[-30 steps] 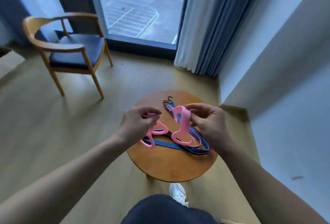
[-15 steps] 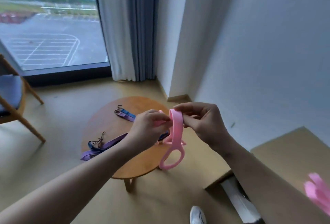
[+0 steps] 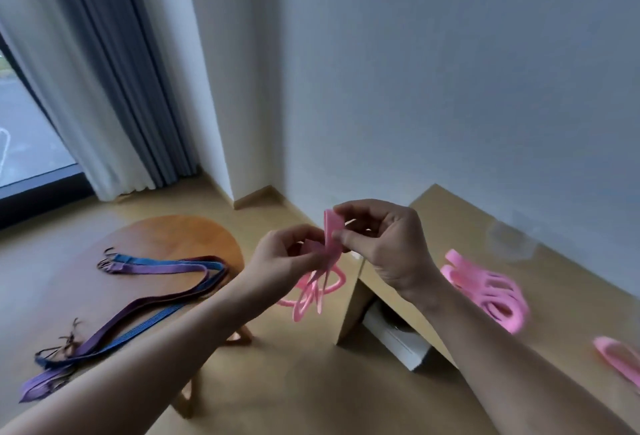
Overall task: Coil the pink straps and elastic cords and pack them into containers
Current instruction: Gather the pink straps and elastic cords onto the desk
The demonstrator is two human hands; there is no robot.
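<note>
The left hand (image 3: 287,256) and right hand (image 3: 386,244), fingers curled, both pinch the pink strap (image 3: 331,237) at frame centre. Its loops hang free over the floor (image 3: 294,382), between the table (image 3: 180,235) edge and the desk (image 3: 433,207) edge. The cords (image 3: 156,284) lie across the table at lower left.

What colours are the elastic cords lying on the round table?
The elastic cords are blue and purple; head view shows them best.

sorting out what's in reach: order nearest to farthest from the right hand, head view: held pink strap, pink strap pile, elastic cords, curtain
1. held pink strap: pinched by the right hand
2. pink strap pile: on the desk, right
3. elastic cords: round table, left
4. curtain: far left
</note>
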